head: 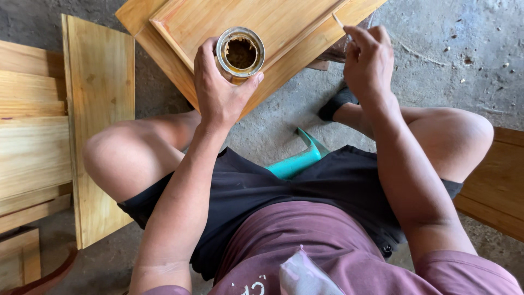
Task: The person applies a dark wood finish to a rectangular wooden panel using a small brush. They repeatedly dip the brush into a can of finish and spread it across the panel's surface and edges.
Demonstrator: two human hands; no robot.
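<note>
My left hand (pixel 218 90) grips an open metal can (pixel 240 53) with brown paste inside, holding it upright over a framed wooden panel (pixel 256 22). My right hand (pixel 368 60) is raised to the right of the can, its fingers pinched on a thin pale stick (pixel 338 22) whose tip points up and to the left. The rest of the stick is hidden in the fingers. I sit with knees apart above a concrete floor.
Stacked wooden boards (pixel 33 142) and an upright panel (pixel 101 120) stand at the left. Another board (pixel 496 186) lies at the right edge. A teal plastic stool (pixel 297 158) shows between my legs. The grey concrete floor (pixel 453 60) is dusty.
</note>
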